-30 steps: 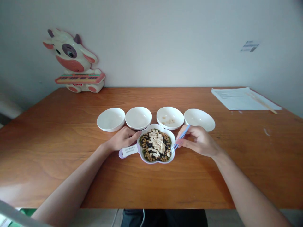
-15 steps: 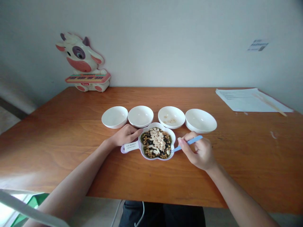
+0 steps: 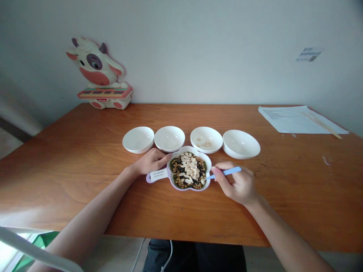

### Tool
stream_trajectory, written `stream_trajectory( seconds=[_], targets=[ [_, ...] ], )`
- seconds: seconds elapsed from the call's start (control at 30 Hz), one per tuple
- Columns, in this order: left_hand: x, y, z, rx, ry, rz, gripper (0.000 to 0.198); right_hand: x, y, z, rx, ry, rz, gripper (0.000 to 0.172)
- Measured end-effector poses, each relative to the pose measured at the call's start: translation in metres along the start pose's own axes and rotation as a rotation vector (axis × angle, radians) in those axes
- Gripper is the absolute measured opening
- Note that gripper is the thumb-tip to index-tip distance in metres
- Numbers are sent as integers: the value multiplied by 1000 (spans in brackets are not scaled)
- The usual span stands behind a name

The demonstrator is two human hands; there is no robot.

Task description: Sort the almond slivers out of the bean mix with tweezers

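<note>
Tweezers (image 3: pixel 231 171), blue and slim, lie low across the right hand (image 3: pixel 238 184) at the centre right of the frame, pinched between thumb and fingers. A second ago they stood much steeper, with the hand higher up; the hand has since dropped and turned, swinging the tool's rear end out to the right. Since the half-second-old picture little has altered. The tip sits at the right inner edge of the scalloped dish (image 3: pixel 209 162), beside the pale flat pieces (image 3: pixel 190 166) heaped on darker contents. Whether it has caught a piece is too small to tell; the new angle suggests a fresh approach to the ones along that edge, with nothing visibly lifted out.

That dish stands at the middle of the frame, its labelled handle (image 3: pixel 149 178) pointing left. The left hand (image 3: pixel 153 161) lays its thumb on the upper-left rim, seemingly to steady it; how the other fingers hold cannot be told. Just above, four white bowls (image 3: pixel 169 139) form a row, and the third from the left contains a few pale pieces (image 3: pixel 207 144), seemingly unchanged.
</note>
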State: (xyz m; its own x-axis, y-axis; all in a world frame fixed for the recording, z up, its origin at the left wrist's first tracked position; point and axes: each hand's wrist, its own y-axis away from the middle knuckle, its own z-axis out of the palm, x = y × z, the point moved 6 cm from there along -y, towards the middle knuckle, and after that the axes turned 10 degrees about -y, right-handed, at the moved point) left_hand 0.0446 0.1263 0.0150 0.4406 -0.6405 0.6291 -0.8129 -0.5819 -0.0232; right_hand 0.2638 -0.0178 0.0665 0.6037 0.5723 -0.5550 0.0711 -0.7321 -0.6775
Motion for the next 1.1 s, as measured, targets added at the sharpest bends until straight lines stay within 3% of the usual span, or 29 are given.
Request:
stream_trajectory(
  seconds=[0.6, 1.1],
  targets=[
    [1, 0, 0, -6, -6, -13, 61, -9, 2, 15, -82, -26, -80, 7],
    [1, 0, 0, -2, -2, 1, 61, -9, 4, 11, -75, -29, -95, 8]
  ],
)
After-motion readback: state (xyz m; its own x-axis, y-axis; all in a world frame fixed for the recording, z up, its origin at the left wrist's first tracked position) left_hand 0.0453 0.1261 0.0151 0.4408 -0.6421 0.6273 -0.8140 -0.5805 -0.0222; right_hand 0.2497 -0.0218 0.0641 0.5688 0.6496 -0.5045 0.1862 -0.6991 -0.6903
